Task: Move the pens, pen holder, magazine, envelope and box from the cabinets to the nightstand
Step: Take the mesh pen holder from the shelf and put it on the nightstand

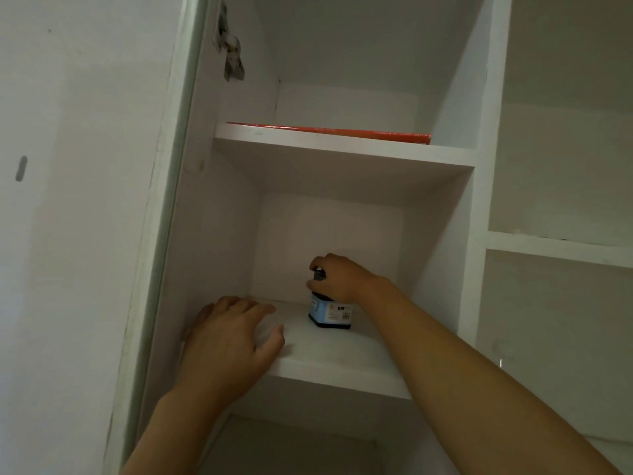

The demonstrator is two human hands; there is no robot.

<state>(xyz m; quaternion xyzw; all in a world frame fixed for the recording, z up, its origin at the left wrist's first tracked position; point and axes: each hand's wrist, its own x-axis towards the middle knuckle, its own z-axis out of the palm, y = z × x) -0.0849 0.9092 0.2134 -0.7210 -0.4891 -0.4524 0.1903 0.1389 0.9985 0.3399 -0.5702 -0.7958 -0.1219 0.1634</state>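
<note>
1. left hand (pixel 228 341) nearest the camera, fingers spread and relaxed, palm down on the front left part of the middle shelf (pixel 342 358), holding nothing; thumb side points right toward the bare shelf surface.
2. the shelf's front edge runs from under the left hand to the right, and the right forearm crosses over it on the right half.
3. right hand (pixel 337 277) reaches deeper in, fingers curled over the top of the pen holder (pixel 329 311), gripping its upper part; something dark and metallic shows between the fingers, too small to tell what.
4. pen holder is a small light blue box shape with a dark base and a printed label, upright on the middle shelf toward the back, right of centre, near the back wall.
5. bare shelf between the two hands; hands well apart.
6. compartment side walls stand close on the left and right, and the upper shelf (pixel 342 149) is overhead.
7. on the upper shelf lies a flat red magazine (pixel 342 133), only its front edge visible, spanning most of the width.
8. hinge (pixel 231 53) on the upper left inner wall; open door (pixel 68 200) at far left; further open compartments (pixel 561 166) to the right.
</note>
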